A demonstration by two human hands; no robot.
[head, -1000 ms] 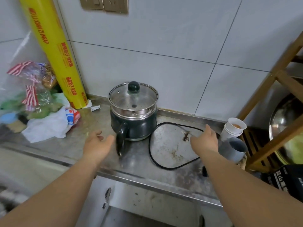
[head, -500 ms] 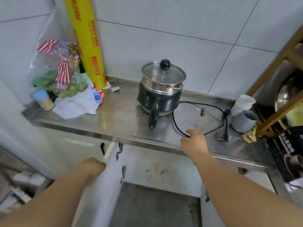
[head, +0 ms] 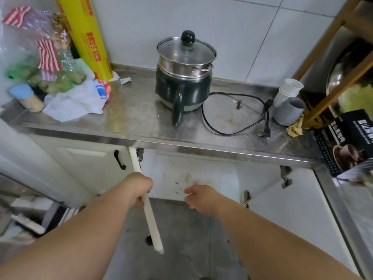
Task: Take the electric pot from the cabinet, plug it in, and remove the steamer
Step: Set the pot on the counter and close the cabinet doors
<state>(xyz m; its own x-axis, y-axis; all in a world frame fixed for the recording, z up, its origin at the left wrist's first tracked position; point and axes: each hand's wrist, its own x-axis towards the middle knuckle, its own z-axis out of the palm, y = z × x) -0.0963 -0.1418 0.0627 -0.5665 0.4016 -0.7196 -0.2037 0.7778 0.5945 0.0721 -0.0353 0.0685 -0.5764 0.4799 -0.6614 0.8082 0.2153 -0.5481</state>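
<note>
The dark green electric pot [head: 182,87] stands on the steel counter [head: 131,122] by the tiled wall. A steel steamer [head: 181,66] sits in its top under a glass lid [head: 185,50] with a black knob. Its black cord [head: 232,132] loops to the right, and the plug [head: 263,132] lies loose on the counter. Below the counter, my left hand [head: 137,186] grips the edge of the open white cabinet door [head: 150,219]. My right hand [head: 201,197] hangs in front of the open cabinet, fingers loosely curled, holding nothing.
A yellow cling-wrap roll [head: 88,37], plastic bags [head: 40,63] and a white bag [head: 74,104] crowd the counter's left end. Stacked paper cups [head: 288,90], a grey cup [head: 288,112], a wooden rack [head: 333,63] and a black box [head: 349,138] are at the right. The right cabinet door [head: 292,209] stands open.
Both hands dropped from the counter to below its edge. My left hand took hold of the cabinet door's edge. The view tilted downward and pulled back.
</note>
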